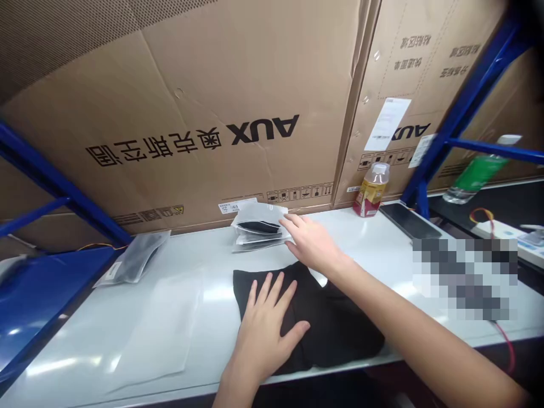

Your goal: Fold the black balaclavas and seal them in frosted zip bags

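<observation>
A black cloth garment (340,328) lies spread at the front edge of the white table; I cannot tell its exact kind. My left hand (266,328) rests flat on its left part, fingers spread. Beyond the garment, my right hand (312,241) is stretched out with its fingertips at the right edge of a pile of frosted plastic bags (257,214). Something black shows inside the pile. Whether those fingertips touch the bags I cannot make out. To the left, a thin frosted bag (157,323) lies flat on the tabletop.
A filled frosted bag (136,258) sits at the table's left edge. Large cardboard boxes (255,85) stand behind. At the back right are a drink bottle (372,190) and a dark flat phone-like object (408,221). Blue metal frames (471,85) flank the table; a green-labelled bottle (478,173) stands beyond.
</observation>
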Motion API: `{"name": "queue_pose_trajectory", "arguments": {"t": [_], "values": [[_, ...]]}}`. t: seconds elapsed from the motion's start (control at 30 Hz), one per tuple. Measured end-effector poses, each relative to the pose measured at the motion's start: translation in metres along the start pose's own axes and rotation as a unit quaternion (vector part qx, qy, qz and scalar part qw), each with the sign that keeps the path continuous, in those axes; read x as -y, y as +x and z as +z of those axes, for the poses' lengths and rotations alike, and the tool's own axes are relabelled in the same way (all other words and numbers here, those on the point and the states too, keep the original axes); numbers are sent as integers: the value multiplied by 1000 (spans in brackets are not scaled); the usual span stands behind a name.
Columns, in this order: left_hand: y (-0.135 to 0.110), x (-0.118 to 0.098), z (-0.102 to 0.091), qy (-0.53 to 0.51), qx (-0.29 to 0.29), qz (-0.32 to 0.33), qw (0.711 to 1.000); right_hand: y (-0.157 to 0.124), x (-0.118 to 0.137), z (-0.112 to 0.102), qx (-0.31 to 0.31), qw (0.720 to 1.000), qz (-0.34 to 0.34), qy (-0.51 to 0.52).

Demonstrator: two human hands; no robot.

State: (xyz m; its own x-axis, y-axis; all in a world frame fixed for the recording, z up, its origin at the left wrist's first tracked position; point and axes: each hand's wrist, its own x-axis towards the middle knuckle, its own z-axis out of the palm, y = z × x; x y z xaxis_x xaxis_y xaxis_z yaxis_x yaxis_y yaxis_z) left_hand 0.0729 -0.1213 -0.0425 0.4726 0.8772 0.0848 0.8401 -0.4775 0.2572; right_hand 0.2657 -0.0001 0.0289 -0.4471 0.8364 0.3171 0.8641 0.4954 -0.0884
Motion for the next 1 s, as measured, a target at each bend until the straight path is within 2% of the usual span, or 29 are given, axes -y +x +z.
{"name": "queue_pose_trajectory", "arguments": {"t": [0.07,0.17,0.33,0.47,0.53,0.57,0.63,0.67,0.7,0.73,0.77,0.83,0.9,0.93,1.0], "values": [[0,0,-1,-2,1,-1,1000,28,1,13,-2,1000,-2,-16],[-1,0,-2,-6,-2,1,1000,48,1,29,2,999,2,-33],[-1,1,-3,-12,-2,0,1000,53,-5,39,31,999,20,-30],[-1,-1,-2,-10,-8,9,1000,55,-11,28,12,999,29,-8],[-4,-1,-6,-5,-75,4,997,49,-11,16,-19,999,28,4],[-7,0,-11,-1,-140,-7,990,41,-11,10,-36,999,24,11],[-16,5,-24,11,-300,-46,953,17,-8,-1,-62,998,1,28],[-21,10,-31,19,-360,-62,930,1,-6,-4,-67,997,-22,39],[-27,15,-38,30,-389,-68,918,-15,-3,-5,-69,995,-48,50],[-32,21,-42,45,-382,-61,921,-33,0,-5,-66,992,-89,66],[-38,26,-44,63,-341,-38,937,-50,3,-2,-62,988,-117,78],[-46,34,-42,92,-221,37,970,-82,9,7,-66,986,-125,87],[-53,36,-33,93,-130,89,983,-107,17,16,-87,990,-57,97],[-55,36,-30,78,-108,102,986,-118,22,19,-95,989,-5,113],[-55,35,-27,32,-90,84,992,-136,32,21,-91,978,96,159]]}}
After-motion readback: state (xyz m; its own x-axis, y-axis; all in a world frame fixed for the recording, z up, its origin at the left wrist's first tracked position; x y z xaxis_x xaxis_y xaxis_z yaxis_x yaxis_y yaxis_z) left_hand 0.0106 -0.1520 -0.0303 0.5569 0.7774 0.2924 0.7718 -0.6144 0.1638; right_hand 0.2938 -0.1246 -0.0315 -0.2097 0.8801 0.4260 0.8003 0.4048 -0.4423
